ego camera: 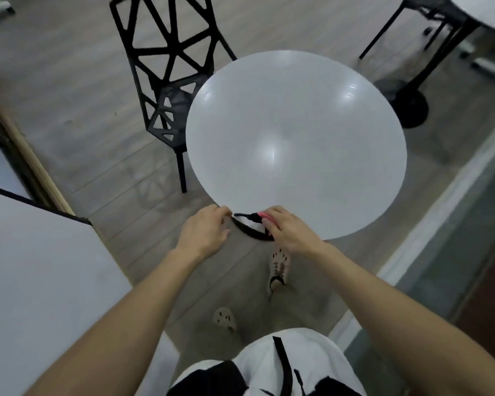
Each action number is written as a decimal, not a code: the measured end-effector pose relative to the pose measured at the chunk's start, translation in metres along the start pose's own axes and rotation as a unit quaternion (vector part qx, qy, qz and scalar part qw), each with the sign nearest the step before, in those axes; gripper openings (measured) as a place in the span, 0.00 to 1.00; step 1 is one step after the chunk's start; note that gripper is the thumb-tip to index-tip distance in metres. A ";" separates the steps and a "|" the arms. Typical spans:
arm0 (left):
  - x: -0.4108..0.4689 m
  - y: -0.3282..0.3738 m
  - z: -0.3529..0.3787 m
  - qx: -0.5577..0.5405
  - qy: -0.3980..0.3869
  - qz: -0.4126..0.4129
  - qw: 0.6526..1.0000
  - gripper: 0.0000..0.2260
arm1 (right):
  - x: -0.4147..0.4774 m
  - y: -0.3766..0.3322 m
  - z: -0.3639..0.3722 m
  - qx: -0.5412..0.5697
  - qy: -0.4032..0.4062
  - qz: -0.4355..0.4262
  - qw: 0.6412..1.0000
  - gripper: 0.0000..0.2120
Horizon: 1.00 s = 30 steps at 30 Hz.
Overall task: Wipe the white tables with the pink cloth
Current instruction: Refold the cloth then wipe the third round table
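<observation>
Round white desk (297, 132), near rim: pink cloth (262, 216) being readied for wiping.

The right hand (290, 231) is pinching the cloth, bunched small, just over the near rim. The left hand (205, 232) is hovering just beside it, fingers bent at the rim; whether it is gripping anything I cannot tell. A black strap (245, 215) is running between the hands. Wiping is probably only starting: the cloth is wanting spreading flat under the palm, then overlapping passes from far edge to near, rim included. A black chair (166, 90) is standing far left, and a second white desk (40, 281) is waiting near left. No containers are showing.
</observation>
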<state>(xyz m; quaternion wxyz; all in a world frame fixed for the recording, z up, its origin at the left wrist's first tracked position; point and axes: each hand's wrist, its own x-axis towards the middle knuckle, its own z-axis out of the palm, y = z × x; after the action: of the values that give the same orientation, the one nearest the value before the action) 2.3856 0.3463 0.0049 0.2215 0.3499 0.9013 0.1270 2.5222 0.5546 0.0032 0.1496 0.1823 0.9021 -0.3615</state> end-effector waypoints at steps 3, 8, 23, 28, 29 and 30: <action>-0.007 0.031 -0.005 -0.034 -0.009 0.077 0.996 0.30 | -0.037 -0.020 -0.016 0.052 0.011 0.052 0.997 0.17; 0.002 0.072 -0.015 -0.139 0.003 0.132 0.981 0.08 | -0.075 -0.044 -0.043 0.107 0.049 0.066 0.991 0.13; 0.055 0.116 -0.070 -0.040 -0.006 0.092 0.995 0.17 | -0.134 0.071 -0.096 -0.163 -0.081 0.176 0.967 0.19; 0.075 0.146 -0.084 0.064 0.025 0.142 0.987 0.21 | -0.116 0.082 -0.113 -0.150 -0.078 0.173 0.970 0.18; 0.081 0.151 -0.085 0.087 0.032 0.158 0.983 0.22 | -0.114 0.083 -0.117 -0.145 -0.074 0.176 0.971 0.19; 0.088 0.156 -0.085 0.109 0.042 0.181 0.977 0.22 | -0.112 0.086 -0.121 -0.139 -0.069 0.180 0.971 0.20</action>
<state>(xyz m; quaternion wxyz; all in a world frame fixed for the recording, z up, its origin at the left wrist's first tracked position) 2.3759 0.5136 0.1114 0.1171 0.5233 0.8402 0.0804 2.6428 0.6727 0.0807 0.2976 0.2939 0.8834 -0.2112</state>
